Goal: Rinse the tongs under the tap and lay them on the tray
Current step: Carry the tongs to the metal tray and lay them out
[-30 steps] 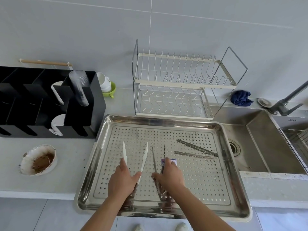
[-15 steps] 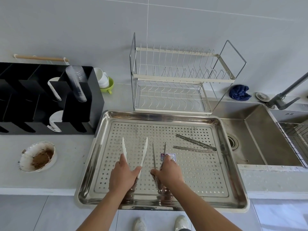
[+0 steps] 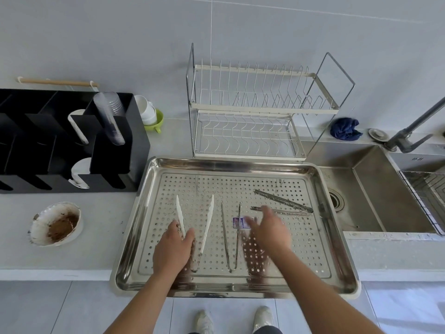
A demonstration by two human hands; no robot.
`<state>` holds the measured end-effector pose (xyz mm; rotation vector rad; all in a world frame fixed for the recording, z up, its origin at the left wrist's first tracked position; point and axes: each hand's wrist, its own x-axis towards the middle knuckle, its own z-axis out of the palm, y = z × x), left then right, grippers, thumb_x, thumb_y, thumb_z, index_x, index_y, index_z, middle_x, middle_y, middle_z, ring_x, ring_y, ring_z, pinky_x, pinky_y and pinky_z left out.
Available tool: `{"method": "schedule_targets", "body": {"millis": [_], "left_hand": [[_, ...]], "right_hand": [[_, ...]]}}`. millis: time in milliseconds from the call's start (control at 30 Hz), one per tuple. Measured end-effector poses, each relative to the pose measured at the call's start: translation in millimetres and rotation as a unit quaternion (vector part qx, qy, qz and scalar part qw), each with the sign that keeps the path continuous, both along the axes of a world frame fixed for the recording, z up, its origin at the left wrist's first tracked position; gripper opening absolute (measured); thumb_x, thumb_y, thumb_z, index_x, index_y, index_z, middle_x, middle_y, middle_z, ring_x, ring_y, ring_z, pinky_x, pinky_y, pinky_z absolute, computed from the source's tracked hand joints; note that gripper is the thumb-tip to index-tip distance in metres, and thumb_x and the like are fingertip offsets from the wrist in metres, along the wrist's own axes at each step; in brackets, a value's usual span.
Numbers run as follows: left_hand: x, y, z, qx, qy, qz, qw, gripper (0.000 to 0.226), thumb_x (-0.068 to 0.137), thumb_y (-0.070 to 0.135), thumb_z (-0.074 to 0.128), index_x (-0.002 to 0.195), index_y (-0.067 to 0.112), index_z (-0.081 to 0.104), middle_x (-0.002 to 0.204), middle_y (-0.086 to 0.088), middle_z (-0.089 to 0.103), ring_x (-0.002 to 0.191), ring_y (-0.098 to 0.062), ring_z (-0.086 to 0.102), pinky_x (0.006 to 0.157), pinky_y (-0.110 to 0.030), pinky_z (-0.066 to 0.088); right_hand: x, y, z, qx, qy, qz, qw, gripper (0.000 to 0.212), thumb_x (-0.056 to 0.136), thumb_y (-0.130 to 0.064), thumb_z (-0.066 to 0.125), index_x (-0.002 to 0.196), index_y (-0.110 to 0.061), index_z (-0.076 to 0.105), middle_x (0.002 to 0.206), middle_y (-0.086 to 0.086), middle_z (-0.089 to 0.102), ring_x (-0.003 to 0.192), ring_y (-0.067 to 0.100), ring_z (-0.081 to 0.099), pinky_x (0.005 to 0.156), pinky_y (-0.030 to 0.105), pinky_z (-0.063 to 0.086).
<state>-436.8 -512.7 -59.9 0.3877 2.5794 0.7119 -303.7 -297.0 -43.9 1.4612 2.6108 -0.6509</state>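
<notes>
A perforated steel tray (image 3: 337, 249) lies on the counter with three pairs of tongs on it. The white-tipped tongs (image 3: 207, 222) lie at the left; my left hand (image 3: 173, 249) rests on their left arm with fingers fairly straight. Thin steel tongs (image 3: 231, 237) lie in the middle, free of any hand. My right hand (image 3: 269, 230), blurred and spread open, hovers just right of them, holding nothing. A third steel pair (image 3: 284, 204) lies at the tray's right. The tap (image 3: 414, 131) stands at the far right above the sink (image 3: 375, 198).
A two-tier dish rack (image 3: 252, 112) stands behind the tray. A black organiser (image 3: 67, 141) with cups is at the left, with a dirty bowl (image 3: 56, 222) in front of it. A blue cloth (image 3: 345, 132) lies near the tap. A wire basket (image 3: 426, 198) sits in the sink's right.
My right hand has let go of the thin steel tongs and moved right, opening. My left hand has loosened on the white-tipped tongs, which have spread wider on the tray.
</notes>
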Motion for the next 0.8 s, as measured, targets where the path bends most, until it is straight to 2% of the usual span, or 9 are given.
{"method": "schedule_targets", "body": {"millis": [67, 167, 233, 333, 433, 500, 567, 633, 800], "left_hand": [[-5, -2, 0, 0.005, 0.014, 0.004, 1.0, 0.054, 0.102, 0.05, 0.038, 0.145, 0.019, 0.046, 0.123, -0.007, 0.068, 0.104, -0.025, 0.066, 0.087, -0.039, 0.054], [-14, -9, 1, -0.036, 0.09, -0.018, 0.995, 0.041, 0.104, 0.036, 0.04, 0.137, 0.019, 0.057, 0.123, -0.005, 0.067, 0.106, -0.023, 0.062, 0.08, -0.036, 0.049], [-20, -15, -1, -0.084, 0.156, -0.072, 0.982, 0.038, 0.099, 0.027, 0.052, 0.134, 0.018, 0.062, 0.117, -0.007, 0.064, 0.106, -0.025, 0.059, 0.079, -0.037, 0.053], [-25, -22, -12, -0.123, 0.226, -0.161, 0.953, 0.04, 0.091, 0.02, 0.064, 0.131, 0.013, 0.065, 0.128, -0.013, 0.06, 0.124, -0.033, 0.055, 0.098, -0.049, 0.05], [-23, -26, -22, -0.137, 0.234, -0.174, 0.947, 0.042, 0.1, 0.026, 0.052, 0.14, 0.014, 0.056, 0.151, -0.015, 0.049, 0.146, -0.037, 0.037, 0.117, -0.058, 0.032], [-21, -28, -27, -0.133, 0.228, -0.174, 0.949, 0.044, 0.103, 0.027, 0.045, 0.146, 0.014, 0.051, 0.157, -0.015, 0.043, 0.15, -0.037, 0.031, 0.12, -0.06, 0.025], [-21, -29, -30, -0.124, 0.221, -0.174, 0.952, 0.045, 0.104, 0.027, 0.043, 0.147, 0.015, 0.049, 0.158, -0.015, 0.041, 0.151, -0.036, 0.028, 0.121, -0.06, 0.023], [-22, -29, -31, -0.119, 0.214, -0.174, 0.954, 0.045, 0.104, 0.027, 0.042, 0.147, 0.015, 0.049, 0.158, -0.015, 0.041, 0.151, -0.036, 0.027, 0.121, -0.061, 0.022], [-25, -29, -29, -0.1, 0.193, -0.162, 0.963, 0.042, 0.103, 0.024, 0.046, 0.144, 0.014, 0.054, 0.158, -0.014, 0.041, 0.151, -0.035, 0.028, 0.122, -0.06, 0.02]], "right_hand": [[6, 33, 9, 0.052, 0.006, 0.0, 0.999, 0.061, 0.097, -0.045, 0.063, 0.148, -0.02, 0.04, 0.139, 0.005, 0.055, 0.108, 0.02, 0.065, 0.073, 0.031, 0.059], [11, 73, 14, 0.054, -0.085, 0.038, 0.994, 0.079, 0.092, -0.008, 0.061, 0.159, -0.025, 0.024, 0.161, 0.007, 0.028, 0.136, 0.032, 0.046, 0.096, 0.045, 0.057], [12, 83, 13, 0.037, -0.149, 0.057, 0.987, 0.082, 0.091, -0.002, 0.057, 0.16, -0.024, 0.02, 0.164, 0.011, 0.023, 0.142, 0.036, 0.038, 0.101, 0.048, 0.054], [18, 84, 6, 0.072, -0.172, 0.075, 0.98, 0.056, 0.091, -0.001, 0.056, 0.144, -0.015, 0.042, 0.142, 0.014, 0.049, 0.129, 0.033, 0.048, 0.096, 0.044, 0.056], [27, 79, 4, 0.094, -0.156, 0.087, 0.98, 0.026, 0.092, -0.004, 0.057, 0.115, -0.014, 0.058, 0.115, 0.008, 0.059, 0.102, 0.025, 0.057, 0.085, 0.038, 0.058], [34, 73, 6, 0.087, -0.161, 0.083, 0.979, 0.008, 0.095, -0.023, 0.064, 0.1, -0.017, 0.064, 0.096, 0.001, 0.062, 0.087, 0.019, 0.059, 0.075, 0.033, 0.059], [39, 65, 6, 0.078, -0.175, 0.079, 0.978, 0.029, 0.094, -0.045, 0.067, 0.08, -0.022, 0.058, 0.08, -0.005, 0.06, 0.07, 0.011, 0.059, 0.055, 0.024, 0.051], [41, 55, 4, 0.055, -0.163, 0.07, 0.983, 0.038, 0.093, -0.05, 0.068, 0.073, -0.025, 0.048, 0.075, -0.007, 0.056, 0.059, 0.005, 0.054, 0.044, 0.018, 0.039], [38, 26, -5, 0.006, -0.109, 0.032, 0.994, 0.042, 0.09, -0.054, 0.07, 0.083, -0.023, 0.043, 0.07, -0.009, 0.052, 0.057, 0.001, 0.048, 0.042, 0.016, 0.029]]}}
